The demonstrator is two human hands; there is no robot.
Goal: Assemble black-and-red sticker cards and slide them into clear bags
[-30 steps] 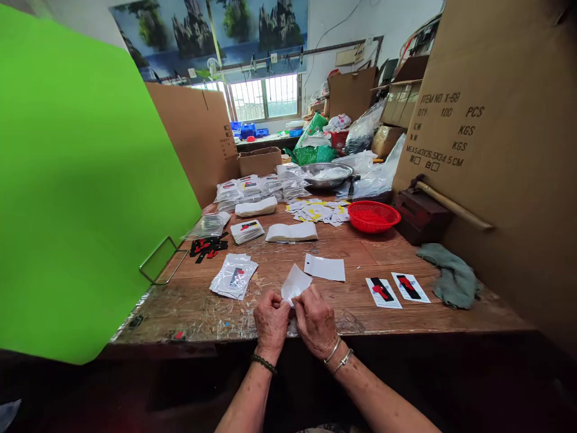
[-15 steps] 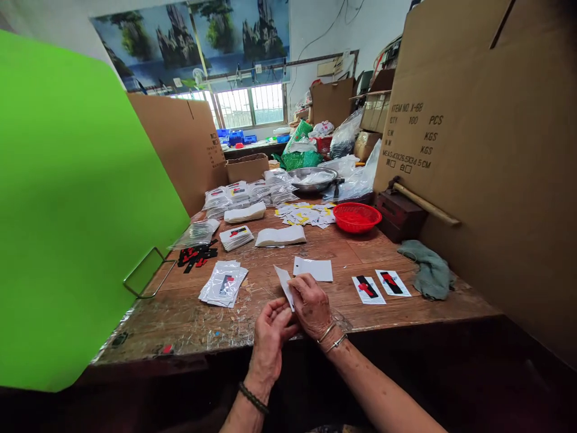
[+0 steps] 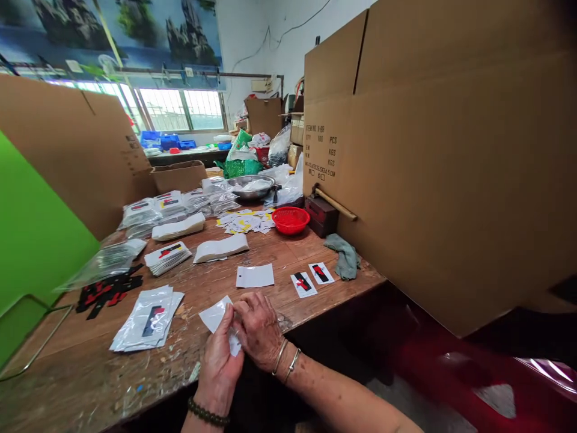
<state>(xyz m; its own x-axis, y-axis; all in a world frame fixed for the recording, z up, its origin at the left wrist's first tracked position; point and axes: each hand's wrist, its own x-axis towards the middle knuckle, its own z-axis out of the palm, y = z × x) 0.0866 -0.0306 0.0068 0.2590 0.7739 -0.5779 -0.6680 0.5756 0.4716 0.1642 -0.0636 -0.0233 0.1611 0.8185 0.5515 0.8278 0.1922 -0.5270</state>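
A small white plastic bag (image 3: 214,314) is held at the table's front edge between my two hands. My left hand (image 3: 220,359) grips its lower part with the thumb on top. My right hand (image 3: 260,332) pinches its right side, fingers bent; its fingertips are partly hidden. Just beyond lies another flat white bag (image 3: 255,276) with a dark hole at one corner. To the right are two white cards, a nearer card (image 3: 303,284) and a farther card (image 3: 321,273), each bearing a black and red piece. Filled white bags (image 3: 146,319) form a stack left of my hands.
Black and red strips (image 3: 108,291) lie at the left near a wire handle. Farther back are a card stack (image 3: 167,258), folded white bag bundles (image 3: 220,247), yellow-and-white slips (image 3: 246,221) and a red basket (image 3: 291,221). A grey cloth (image 3: 342,255) and large carton (image 3: 433,156) bound the right.
The camera view has turned to the right. My left thumb now lies over the white bag, which is tilted flatter and faces up more. Both hands still hold it.
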